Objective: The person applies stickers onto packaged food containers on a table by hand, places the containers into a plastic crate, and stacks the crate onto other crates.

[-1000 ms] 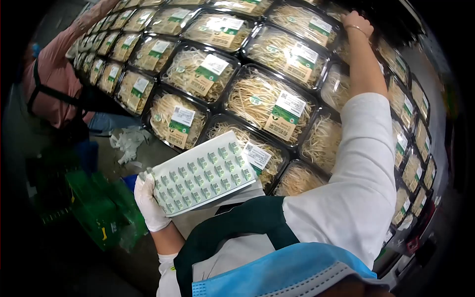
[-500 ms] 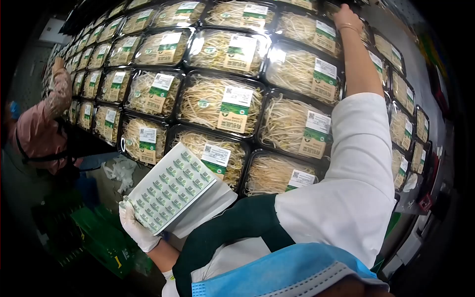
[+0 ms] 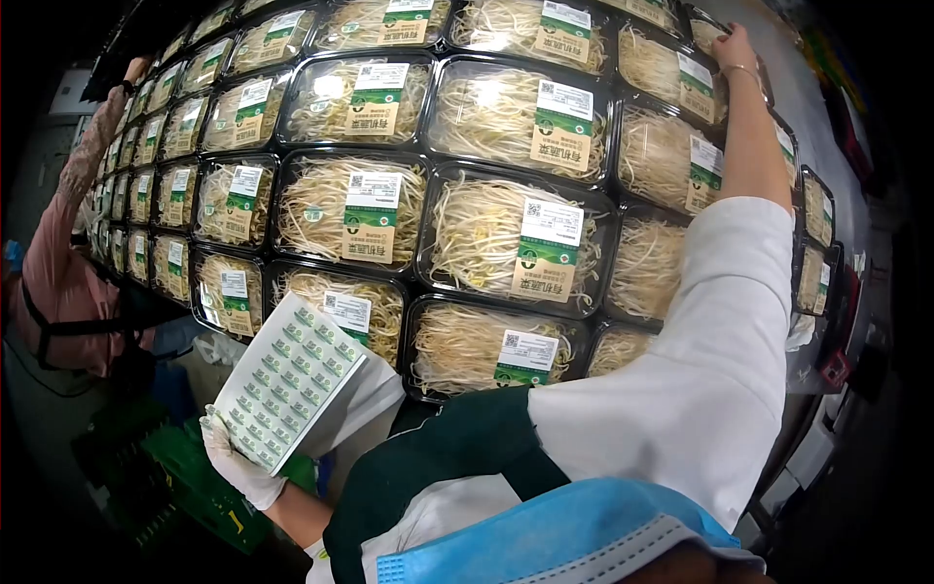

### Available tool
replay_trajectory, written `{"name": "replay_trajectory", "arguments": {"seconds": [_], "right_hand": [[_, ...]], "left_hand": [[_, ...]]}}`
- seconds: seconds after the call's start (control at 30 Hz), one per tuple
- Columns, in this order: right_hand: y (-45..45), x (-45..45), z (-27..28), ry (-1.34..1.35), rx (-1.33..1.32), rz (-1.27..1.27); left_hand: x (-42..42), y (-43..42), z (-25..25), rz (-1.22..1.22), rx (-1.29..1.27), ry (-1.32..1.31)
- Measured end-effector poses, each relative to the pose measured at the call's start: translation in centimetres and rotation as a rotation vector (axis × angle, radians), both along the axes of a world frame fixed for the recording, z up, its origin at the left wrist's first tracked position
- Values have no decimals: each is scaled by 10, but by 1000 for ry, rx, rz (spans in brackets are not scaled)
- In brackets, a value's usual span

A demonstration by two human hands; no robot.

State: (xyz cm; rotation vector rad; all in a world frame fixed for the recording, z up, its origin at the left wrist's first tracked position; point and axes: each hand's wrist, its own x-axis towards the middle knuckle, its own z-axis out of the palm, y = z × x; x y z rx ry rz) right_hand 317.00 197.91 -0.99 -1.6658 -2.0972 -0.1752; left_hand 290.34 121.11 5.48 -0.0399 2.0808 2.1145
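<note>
White cloth sleeve [image 3: 739, 282]: nearest us; we do well to lift it clear of what lies beneath.
White-gloved left hand [image 3: 238, 469]: we pinch with it the lower edge of the white paper sheets of small green stickers [image 3: 289, 380], best held flat and uncreased.
Near black plastic trays [image 3: 410, 336]: close together beyond the sheets, filled with pale bean sprouts [image 3: 452, 355].
Right hand [image 3: 737, 51]: our fingers bend at a far black tray [image 3: 692, 16]; pinching or pressing, we cannot tell; a light touch probably suits.
</note>
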Motion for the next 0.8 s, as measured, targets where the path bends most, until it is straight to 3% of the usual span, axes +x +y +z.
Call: {"name": "replay_trajectory", "arguments": {"seconds": [0.07, 0.13, 0.17, 0.23, 0.27, 0.3, 0.33, 0.37, 0.4, 0.5, 0.57, 0.6, 0.67, 0.73, 0.8], "right_hand": [[-27, 3, 15, 13, -80, 13], [-56, 7, 43, -116, -197, -355], [-30, 13, 37, -115, -196, -335], [19, 14, 30, 0, -412, -40], [-23, -27, 22, 231, -131, 218], [-52, -67, 18, 639, -462, 577], [-98, -112, 17, 738, -537, 815], [-148, -145, 26, 608, -647, 909], [-165, -172, 12, 734, -648, 968], [-202, -212, 9, 678, -484, 824], [-216, -223, 12, 335, -242, 566], [-216, -226, 10, 379, -267, 531], [-193, -227, -3, 133, -95, 725], [-221, -210, 26, -272, 5, 440], [-207, -188, 29, -351, 131, 274]], "left_hand": [[3, 2, 2, 19, -2, 13], [9, -1, 6, 54, -3, 24], [11, -2, 10, 85, -3, 64], [24, 7, 30, 114, -18, 117], [24, 1, 31, 95, 56, 138], [26, -1, 32, 91, 140, 122], [25, -1, 32, 81, 224, 106], [22, -1, 30, 13, 171, 128], [18, -3, 31, -61, 111, 147], [19, 4, 29, -191, 140, 127], [25, 6, 25, -234, 166, 72], [28, 4, 23, -244, 180, 46], [35, 0, 20, -252, 140, 22], [41, 4, 25, -298, 113, -14], [44, 11, 31, -362, -2, -1]]}}
